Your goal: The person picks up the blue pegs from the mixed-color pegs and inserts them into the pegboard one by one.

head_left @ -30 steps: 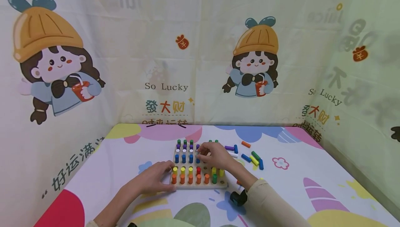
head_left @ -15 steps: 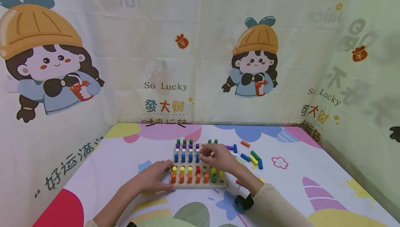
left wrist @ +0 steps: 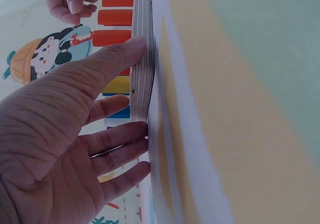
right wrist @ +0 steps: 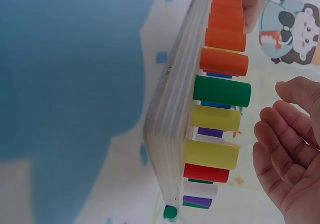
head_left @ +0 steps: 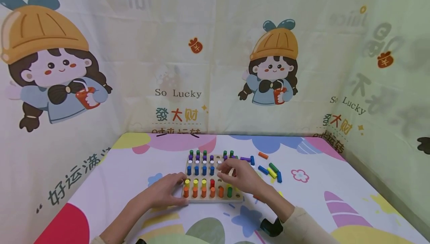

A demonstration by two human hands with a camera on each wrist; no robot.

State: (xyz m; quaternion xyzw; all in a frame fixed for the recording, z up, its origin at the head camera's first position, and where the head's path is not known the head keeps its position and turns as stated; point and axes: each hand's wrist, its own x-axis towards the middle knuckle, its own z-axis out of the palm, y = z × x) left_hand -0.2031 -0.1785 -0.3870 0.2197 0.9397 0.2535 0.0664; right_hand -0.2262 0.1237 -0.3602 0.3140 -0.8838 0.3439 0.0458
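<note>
Two hands (head_left: 162, 191) (head_left: 244, 175), one pegboard (head_left: 215, 200), five front-row orange pegs (head_left: 203, 192)

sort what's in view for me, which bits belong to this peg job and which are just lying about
Part of the job:
- pegboard
- standing pegs in it
- left hand, touching its edge
- right hand, above it
- loose pegs beside it, probably

Just around:
- patterned table cover
- cartoon wall hanging

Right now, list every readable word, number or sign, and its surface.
"So Lucky": cream printed fabric backdrop, centre and right.
"發大财": beneath each.
"好运满": backdrop, left.
"运转": backdrop, lower right.
"juice", mirrored: backdrop, upper right.
"¥": printed red pouches.
Large grey far-right characters: too blurred.
</note>
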